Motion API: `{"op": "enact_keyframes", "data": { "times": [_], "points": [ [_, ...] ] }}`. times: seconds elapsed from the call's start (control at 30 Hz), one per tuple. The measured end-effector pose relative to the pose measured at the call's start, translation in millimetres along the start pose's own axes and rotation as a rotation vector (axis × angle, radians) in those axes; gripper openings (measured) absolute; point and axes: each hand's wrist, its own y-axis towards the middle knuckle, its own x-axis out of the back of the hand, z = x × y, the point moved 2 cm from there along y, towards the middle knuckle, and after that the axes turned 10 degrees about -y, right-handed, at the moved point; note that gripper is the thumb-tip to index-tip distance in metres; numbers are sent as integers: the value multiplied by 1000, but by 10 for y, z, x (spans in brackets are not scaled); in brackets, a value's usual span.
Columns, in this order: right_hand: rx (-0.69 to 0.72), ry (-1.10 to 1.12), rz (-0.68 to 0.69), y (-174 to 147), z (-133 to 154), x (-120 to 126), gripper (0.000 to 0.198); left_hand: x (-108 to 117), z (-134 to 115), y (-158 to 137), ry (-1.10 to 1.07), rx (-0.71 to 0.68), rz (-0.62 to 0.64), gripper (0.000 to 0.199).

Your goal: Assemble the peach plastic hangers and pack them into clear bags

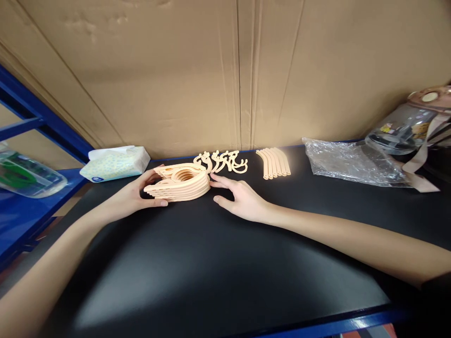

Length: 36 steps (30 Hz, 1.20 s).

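The left hand (138,191) is bracketing the left end of the stack of peach-coloured pieces (181,188): its thumb is lying along the near side and its other fingers are curling round the far side, so they are closing on the stack from both sides. This grip is probably keeping the layers aligned. The right hand (246,199) is holding its fingers apart; the fingertips are meeting the stack's right, rounded end, while the thumb is standing clear of it on the near side. The right hand is apparently serving as an end stop rather than gripping.

The stack is lying flat on the bench (218,277), left of centre and towards the far edge, its layers nesting one upon another; the matching outlines are presumably allowing this.

Just beyond, the loose hook-shaped pieces (225,162) are lying in a cluster. To their right, the curved bars (273,163) are sitting side by side in a row, a layout likely making them easy to count.

Farther out, the tissue pack (118,164) is occupying the far left, and the clear plastic bag (348,162) is lying at the far right beside the bottle (401,126).
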Motion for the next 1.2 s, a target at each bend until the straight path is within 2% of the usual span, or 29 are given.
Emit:
{"op": "enact_keyframes", "data": {
  "times": [0.33, 0.63, 0.8, 0.93, 1.1, 1.2],
  "points": [
    [7, -14, -13, 4, -7, -15, 58, 6, -7, 16, 45, 45, -46, 89],
    [0, 9, 9, -9, 4, 7, 55, 3, -57, 7, 25, 17, -39, 88],
    [-38, -7, -10, 74, -54, -59, 55, -14, -37, 3, 23, 6, -38, 85],
    [-73, -57, 21, 211, -130, -105, 64, -7, -1, 12, 36, -22, -43, 84],
    [-27, -53, 12, 326, -163, -118, 78, -3, 36, 19, 21, -14, -32, 83],
    [-23, -66, -4, 355, -145, -140, 79, -1, 38, 20, 28, 3, -38, 85]
  ]
}}
